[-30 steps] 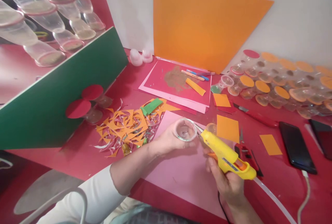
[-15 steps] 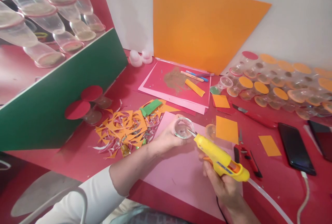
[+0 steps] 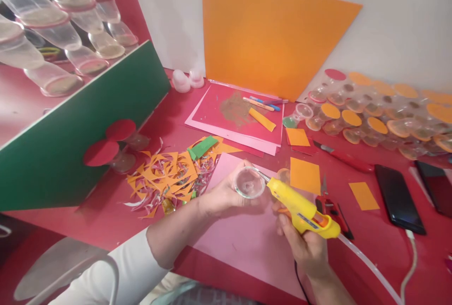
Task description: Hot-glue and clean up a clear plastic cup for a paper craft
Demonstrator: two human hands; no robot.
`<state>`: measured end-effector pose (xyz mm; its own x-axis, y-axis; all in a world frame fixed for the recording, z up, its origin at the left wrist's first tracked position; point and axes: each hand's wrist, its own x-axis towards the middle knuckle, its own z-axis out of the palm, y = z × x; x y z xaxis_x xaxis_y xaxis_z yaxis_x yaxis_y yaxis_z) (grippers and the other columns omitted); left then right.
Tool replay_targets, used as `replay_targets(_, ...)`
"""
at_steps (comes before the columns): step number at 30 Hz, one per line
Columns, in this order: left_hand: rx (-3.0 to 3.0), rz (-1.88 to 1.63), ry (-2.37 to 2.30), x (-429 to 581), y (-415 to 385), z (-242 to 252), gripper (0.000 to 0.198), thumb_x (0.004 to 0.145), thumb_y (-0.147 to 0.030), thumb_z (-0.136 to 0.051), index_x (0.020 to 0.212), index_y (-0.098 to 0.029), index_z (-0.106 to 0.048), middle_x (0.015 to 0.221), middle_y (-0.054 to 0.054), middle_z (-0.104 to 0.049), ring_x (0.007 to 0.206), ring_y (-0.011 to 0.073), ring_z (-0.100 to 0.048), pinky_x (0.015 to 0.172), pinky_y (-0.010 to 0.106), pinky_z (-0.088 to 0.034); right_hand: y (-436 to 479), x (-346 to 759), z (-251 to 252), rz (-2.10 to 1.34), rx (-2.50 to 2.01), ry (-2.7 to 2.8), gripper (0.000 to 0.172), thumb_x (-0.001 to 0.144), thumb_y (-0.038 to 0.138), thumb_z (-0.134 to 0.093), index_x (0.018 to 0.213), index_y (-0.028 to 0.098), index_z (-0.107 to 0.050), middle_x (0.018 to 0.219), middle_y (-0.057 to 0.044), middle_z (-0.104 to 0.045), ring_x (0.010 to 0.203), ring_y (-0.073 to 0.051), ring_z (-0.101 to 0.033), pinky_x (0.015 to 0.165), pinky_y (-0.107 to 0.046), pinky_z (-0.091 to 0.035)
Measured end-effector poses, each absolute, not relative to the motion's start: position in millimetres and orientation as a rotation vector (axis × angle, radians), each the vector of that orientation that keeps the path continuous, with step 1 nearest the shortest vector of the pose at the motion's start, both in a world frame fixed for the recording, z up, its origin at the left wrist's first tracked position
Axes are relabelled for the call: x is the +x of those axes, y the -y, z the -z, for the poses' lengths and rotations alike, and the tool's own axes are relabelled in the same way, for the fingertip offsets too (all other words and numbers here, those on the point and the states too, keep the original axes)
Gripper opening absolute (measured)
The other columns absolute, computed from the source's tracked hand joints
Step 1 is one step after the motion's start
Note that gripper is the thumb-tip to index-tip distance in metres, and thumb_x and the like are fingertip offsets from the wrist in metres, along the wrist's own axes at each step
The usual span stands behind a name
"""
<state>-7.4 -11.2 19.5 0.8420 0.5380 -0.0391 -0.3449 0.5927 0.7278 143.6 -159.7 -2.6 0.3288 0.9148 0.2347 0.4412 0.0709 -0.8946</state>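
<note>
Yellow glue gun (image 3: 300, 208) sits in your right hand (image 3: 305, 246), fingers closed around its handle; the nozzle points at the rim of the clear cup (image 3: 249, 185), though whether they touch cannot be told. Your left hand (image 3: 226, 195), partly curled, holds that cup, mouth facing up toward you. Beyond it, leftward, lies a green paper strip (image 3: 203, 148).

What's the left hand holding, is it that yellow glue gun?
No, the left hand holds a clear cup, while the yellow glue gun is in the right hand.
</note>
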Motion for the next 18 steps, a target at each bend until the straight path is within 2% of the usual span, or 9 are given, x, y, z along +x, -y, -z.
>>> replay_targets(5,0.796,-0.491,-0.272,-8.8,10.3,-20.7,0.038,0.063,-0.026,-0.089,0.085,-0.019,-0.058,0.079,0.000,-0.063,0.071,0.0137,-0.059,0.066,0.026,-0.044,158.2,142.4,1.6,-0.544,-1.522,1.333,0.011,0.095,0.020,-0.057,0.101,0.021,-0.067,0.077,-0.003,-0.065,0.055,-0.014,-0.059,0.049,-0.027,-0.054)
replay_targets(8,0.803,-0.516,-0.316,-9.7,8.1,-15.7,0.040,0.060,-0.025,-0.091,0.086,-0.019,-0.061,0.080,-0.001,-0.062,0.072,0.0117,-0.056,0.069,0.025,-0.043,159.3,142.3,5.9,-0.558,-1.507,1.309,0.014,0.097,0.021,-0.056,0.106,0.022,-0.066,0.080,-0.002,-0.065,0.053,-0.013,-0.056,0.048,-0.026,-0.053)
replay_targets(13,0.851,-0.545,-0.377,-10.3,4.7,-13.0,0.046,0.060,-0.031,-0.092,0.095,-0.019,-0.065,0.086,0.001,-0.065,0.071,0.0126,-0.056,0.071,0.029,-0.044,161.0,142.2,8.1,-0.572,-1.481,1.279,0.012,0.098,0.024,-0.056,0.106,0.022,-0.064,0.068,0.001,-0.057,0.053,-0.013,-0.054,0.050,-0.026,-0.053)
replay_targets(18,0.821,-0.570,-0.421,-9.1,6.9,-17.2,0.039,0.065,-0.029,-0.088,0.095,-0.019,-0.065,0.092,0.003,-0.064,0.085,0.0168,-0.060,0.078,0.030,-0.045,160.8,141.5,6.4,-0.551,-1.507,1.314,0.013,0.097,0.024,-0.056,0.105,0.024,-0.066,0.077,-0.001,-0.064,0.052,-0.013,-0.055,0.048,-0.027,-0.054)
